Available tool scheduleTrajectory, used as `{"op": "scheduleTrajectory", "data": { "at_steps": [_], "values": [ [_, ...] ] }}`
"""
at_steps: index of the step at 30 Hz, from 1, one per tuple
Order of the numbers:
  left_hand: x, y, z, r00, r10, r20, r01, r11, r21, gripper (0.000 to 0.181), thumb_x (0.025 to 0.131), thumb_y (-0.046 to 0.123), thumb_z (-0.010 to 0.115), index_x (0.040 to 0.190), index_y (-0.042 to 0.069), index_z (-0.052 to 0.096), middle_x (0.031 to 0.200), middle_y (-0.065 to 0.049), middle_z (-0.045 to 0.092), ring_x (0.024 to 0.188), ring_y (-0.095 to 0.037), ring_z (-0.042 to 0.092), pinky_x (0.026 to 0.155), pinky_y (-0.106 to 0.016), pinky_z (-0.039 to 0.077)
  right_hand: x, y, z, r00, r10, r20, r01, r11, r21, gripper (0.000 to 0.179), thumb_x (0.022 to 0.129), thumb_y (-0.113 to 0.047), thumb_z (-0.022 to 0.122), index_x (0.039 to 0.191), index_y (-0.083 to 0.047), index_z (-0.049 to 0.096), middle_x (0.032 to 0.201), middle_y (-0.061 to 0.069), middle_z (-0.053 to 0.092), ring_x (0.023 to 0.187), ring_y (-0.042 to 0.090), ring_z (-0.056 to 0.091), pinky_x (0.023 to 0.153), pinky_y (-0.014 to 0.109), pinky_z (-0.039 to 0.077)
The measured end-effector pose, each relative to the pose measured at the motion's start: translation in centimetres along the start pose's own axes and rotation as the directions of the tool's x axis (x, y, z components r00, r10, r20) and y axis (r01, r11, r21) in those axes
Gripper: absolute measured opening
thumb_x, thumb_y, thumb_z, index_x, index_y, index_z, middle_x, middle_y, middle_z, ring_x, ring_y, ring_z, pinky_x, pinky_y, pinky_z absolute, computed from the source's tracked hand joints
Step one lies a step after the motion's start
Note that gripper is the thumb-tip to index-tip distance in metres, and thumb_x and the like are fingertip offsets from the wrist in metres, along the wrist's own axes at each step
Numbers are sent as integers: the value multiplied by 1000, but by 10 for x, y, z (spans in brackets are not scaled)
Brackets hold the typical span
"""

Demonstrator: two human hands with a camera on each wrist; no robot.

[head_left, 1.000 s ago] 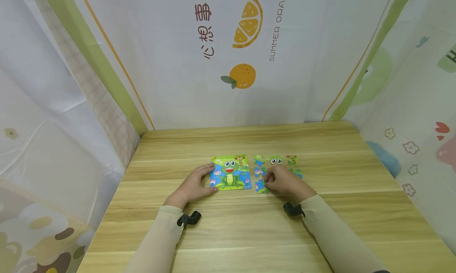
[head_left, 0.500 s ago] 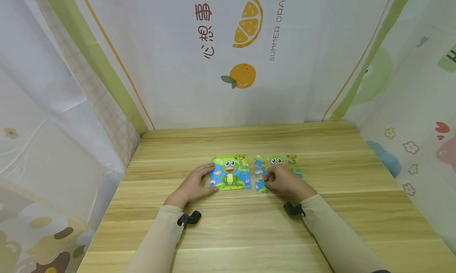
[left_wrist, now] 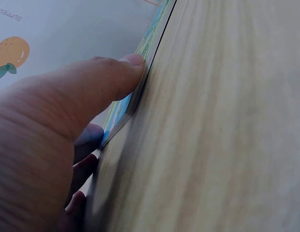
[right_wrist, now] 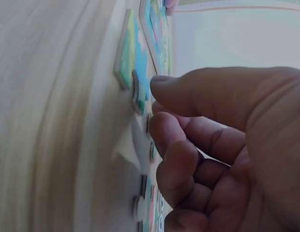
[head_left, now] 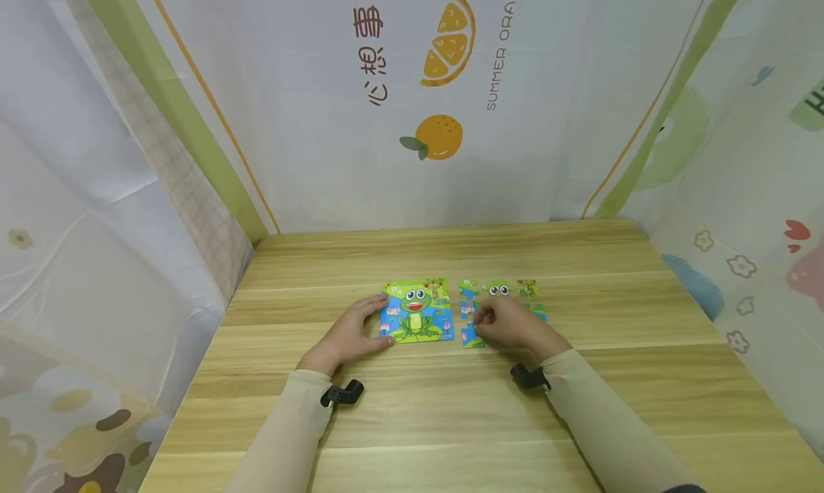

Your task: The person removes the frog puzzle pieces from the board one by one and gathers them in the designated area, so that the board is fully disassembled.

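A square board (head_left: pixel 415 310) with a smiling green frog lies on the table. My left hand (head_left: pixel 351 330) holds its left end, thumb on the front edge and fingers along the left side; the left wrist view shows the thumb on the board's rim (left_wrist: pixel 125 104). To its right, several jigsaw pieces with the same picture lie in loose rows. My right hand (head_left: pixel 510 325), fingers curled, has thumb and index fingertip at the inner edge of the front-left jigsaw piece (head_left: pixel 472 338), seen close in the right wrist view as a blue and green piece (right_wrist: pixel 131 53). This hand covers the middle pieces.
A piece with the frog's eyes (head_left: pixel 498 290) and a tree piece (head_left: pixel 528 288) lie in the back row. A blue and green piece (head_left: pixel 468 288) is at that row's left. Behind the wooden table (head_left: pixel 412 421) hangs a printed white curtain (head_left: pixel 515 178).
The fingertips of my right hand have shifted slightly left over the front-left jigsaw piece. My left hand and the frog board stay where they were.
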State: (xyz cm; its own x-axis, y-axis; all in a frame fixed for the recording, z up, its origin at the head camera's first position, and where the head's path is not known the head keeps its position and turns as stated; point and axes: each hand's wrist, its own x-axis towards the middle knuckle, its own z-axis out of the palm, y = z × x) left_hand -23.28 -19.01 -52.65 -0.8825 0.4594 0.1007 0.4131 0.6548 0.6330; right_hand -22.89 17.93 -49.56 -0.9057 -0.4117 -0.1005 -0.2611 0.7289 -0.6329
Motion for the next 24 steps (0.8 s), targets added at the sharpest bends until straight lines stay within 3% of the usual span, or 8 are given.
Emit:
{"op": "scheduleTrajectory", "data": {
  "at_steps": [11, 19, 24],
  "values": [
    [0, 0, 0, 1000, -1, 5, 1, 1000, 11, 85, 86, 40, 87, 156, 8, 50, 165, -2, 41, 153, -31, 33, 124, -52, 30, 17, -21, 10, 1000, -8, -17, 7, 998, -59, 15, 93, -18, 80, 107, -13, 75, 86, -5, 64, 80, 14, 58, 71, 31, 53],
    [1, 0, 0, 1000, -21, 14, 21, 1000, -2, 86, 86, 40, 87, 157, 10, 49, 166, -1, 40, 154, -29, 32, 125, -49, 29, 29, -36, 19, 1000, -1, -1, 1, 1000, -9, 26, 93, -19, 81, 115, -8, 74, 88, -3, 63, 79, 15, 58, 70, 31, 53],
    [0, 0, 0, 1000, -9, 5, 9, 1000, -2, 85, 86, 38, 88, 156, 8, 50, 165, -2, 41, 154, -31, 33, 124, -51, 30, 35, -44, 27, 1000, -22, -15, 21, 998, -63, 29, 91, -21, 85, 116, -10, 75, 85, -7, 63, 76, 12, 59, 72, 29, 55]
  ]
}}
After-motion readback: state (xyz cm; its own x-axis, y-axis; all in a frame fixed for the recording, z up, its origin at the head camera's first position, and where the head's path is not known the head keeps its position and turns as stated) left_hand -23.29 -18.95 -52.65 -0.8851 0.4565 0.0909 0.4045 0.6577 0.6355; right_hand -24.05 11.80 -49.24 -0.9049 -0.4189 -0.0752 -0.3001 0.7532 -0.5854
